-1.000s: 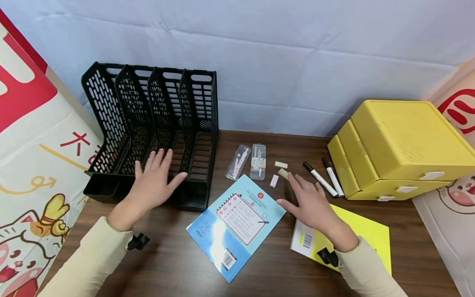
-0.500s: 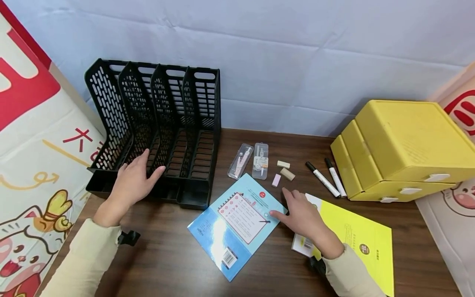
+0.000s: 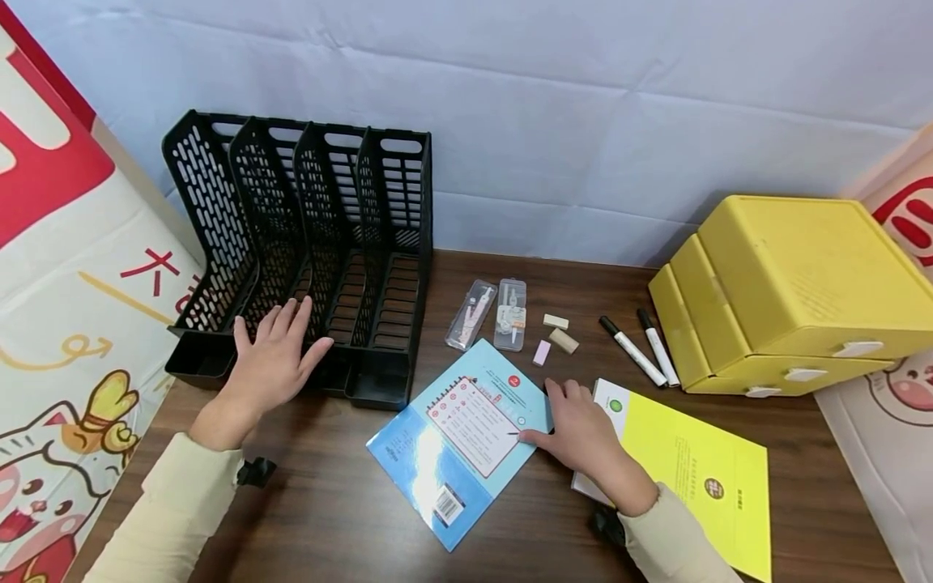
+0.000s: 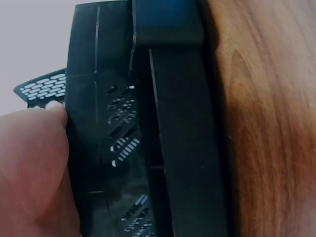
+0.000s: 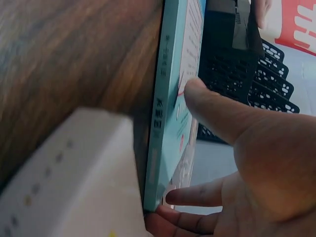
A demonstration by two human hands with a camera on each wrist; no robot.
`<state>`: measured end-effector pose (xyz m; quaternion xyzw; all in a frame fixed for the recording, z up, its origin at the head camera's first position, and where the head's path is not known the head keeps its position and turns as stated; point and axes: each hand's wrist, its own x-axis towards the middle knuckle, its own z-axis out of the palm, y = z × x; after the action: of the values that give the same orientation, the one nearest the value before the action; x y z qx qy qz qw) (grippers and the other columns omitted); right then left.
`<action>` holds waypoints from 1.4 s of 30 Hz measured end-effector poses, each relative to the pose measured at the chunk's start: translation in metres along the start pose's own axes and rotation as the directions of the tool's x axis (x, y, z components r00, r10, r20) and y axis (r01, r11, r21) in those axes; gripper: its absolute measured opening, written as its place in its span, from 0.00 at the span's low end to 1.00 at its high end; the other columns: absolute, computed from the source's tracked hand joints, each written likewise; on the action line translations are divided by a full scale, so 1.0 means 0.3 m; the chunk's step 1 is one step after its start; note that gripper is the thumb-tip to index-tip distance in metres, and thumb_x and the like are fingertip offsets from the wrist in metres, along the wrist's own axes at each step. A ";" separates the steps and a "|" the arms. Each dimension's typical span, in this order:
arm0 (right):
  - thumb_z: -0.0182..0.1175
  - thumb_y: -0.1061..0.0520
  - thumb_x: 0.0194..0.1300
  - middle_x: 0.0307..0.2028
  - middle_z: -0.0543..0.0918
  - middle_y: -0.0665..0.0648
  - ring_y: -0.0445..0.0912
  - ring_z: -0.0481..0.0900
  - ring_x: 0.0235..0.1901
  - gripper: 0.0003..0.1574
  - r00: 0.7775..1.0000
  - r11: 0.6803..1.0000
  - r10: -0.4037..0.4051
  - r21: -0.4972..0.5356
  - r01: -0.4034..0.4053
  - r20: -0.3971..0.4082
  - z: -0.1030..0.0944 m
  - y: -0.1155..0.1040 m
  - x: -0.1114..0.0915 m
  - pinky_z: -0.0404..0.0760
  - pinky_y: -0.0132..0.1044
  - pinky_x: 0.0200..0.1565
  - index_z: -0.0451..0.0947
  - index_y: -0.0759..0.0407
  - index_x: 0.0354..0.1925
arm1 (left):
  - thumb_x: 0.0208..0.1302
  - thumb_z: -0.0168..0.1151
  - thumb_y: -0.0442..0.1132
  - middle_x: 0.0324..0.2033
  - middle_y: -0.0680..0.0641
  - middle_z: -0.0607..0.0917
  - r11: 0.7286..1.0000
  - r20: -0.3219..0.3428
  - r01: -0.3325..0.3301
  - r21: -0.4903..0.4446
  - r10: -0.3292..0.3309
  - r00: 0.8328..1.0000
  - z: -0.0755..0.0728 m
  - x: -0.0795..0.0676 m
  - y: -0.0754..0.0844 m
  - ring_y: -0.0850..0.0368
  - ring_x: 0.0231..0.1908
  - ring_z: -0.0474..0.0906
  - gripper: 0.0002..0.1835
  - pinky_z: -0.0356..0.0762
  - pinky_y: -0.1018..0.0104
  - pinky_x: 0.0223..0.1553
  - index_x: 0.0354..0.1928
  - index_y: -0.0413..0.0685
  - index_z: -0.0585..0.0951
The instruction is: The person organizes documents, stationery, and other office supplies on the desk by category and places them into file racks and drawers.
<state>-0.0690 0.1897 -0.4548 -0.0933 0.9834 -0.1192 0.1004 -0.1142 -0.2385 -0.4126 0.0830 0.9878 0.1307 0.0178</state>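
Observation:
A light-blue book (image 3: 474, 445) lies flat and askew on the table, its spine facing my right hand (image 3: 583, 429). That hand grips it near the upper right: in the right wrist view the thumb (image 5: 195, 91) lies on the cover and the fingers bend in at the end of the spine. My left hand (image 3: 271, 360) is spread over the front of a black file rack (image 3: 386, 380), nothing held in it; in the left wrist view its thumb (image 4: 34, 158) overlaps the rack's dark plastic.
Beside the right forearm lies a yellow book (image 3: 700, 470). Farther back are two clear compass cases (image 3: 510, 316), small erasers (image 3: 564, 341) and two markers (image 3: 632, 350). A yellow drawer box (image 3: 802, 275) stands at the right, before a pale cloth backdrop (image 3: 547, 121).
My right hand has moved left and toward me, off the erasers and onto the light-blue book's edge. The left hand has shifted slightly left along the rack. The book lies as before.

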 end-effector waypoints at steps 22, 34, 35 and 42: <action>0.81 0.33 0.42 0.47 0.75 0.70 0.58 0.71 0.43 0.62 0.998 0.998 0.058 -0.015 -0.058 0.010 0.003 -0.059 -0.006 0.77 0.51 0.41 0.73 0.75 0.60 | 0.67 0.64 0.58 0.74 0.29 0.60 0.971 -0.204 -0.187 0.150 0.215 0.955 0.066 -0.077 -0.037 0.32 0.72 0.57 0.46 0.40 0.27 0.69 0.78 0.44 0.58; 0.85 0.34 0.33 0.40 0.74 0.67 0.59 0.72 0.42 0.64 0.989 0.989 0.126 0.068 -0.131 0.083 -0.010 -0.051 0.024 0.76 0.52 0.42 0.70 0.77 0.53 | 0.61 0.68 0.54 0.71 0.27 0.63 0.958 -0.294 -0.215 0.190 0.264 0.919 0.088 -0.073 -0.039 0.31 0.71 0.58 0.45 0.44 0.26 0.68 0.74 0.39 0.63; 0.85 0.34 0.32 0.40 0.74 0.67 0.59 0.72 0.42 0.64 0.988 0.989 0.124 0.075 -0.131 0.089 -0.010 -0.048 0.026 0.76 0.52 0.42 0.70 0.77 0.53 | 0.61 0.68 0.53 0.71 0.26 0.63 0.958 -0.293 -0.211 0.192 0.262 0.920 0.089 -0.074 -0.039 0.31 0.71 0.58 0.44 0.44 0.26 0.68 0.74 0.39 0.64; 0.86 0.36 0.34 0.38 0.74 0.62 0.55 0.70 0.39 0.60 0.986 0.977 0.119 0.161 -0.138 0.120 0.000 -0.024 0.030 0.74 0.47 0.38 0.70 0.74 0.51 | 0.65 0.66 0.49 0.70 0.30 0.67 0.952 -0.309 -0.237 0.192 0.288 0.906 0.098 -0.069 -0.036 0.34 0.71 0.61 0.38 0.45 0.28 0.69 0.70 0.35 0.68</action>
<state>-0.0766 0.1810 -0.4546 -0.0271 0.9667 -0.1901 0.1693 -0.0939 -0.2447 -0.4436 0.1933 0.9631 0.0693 -0.1738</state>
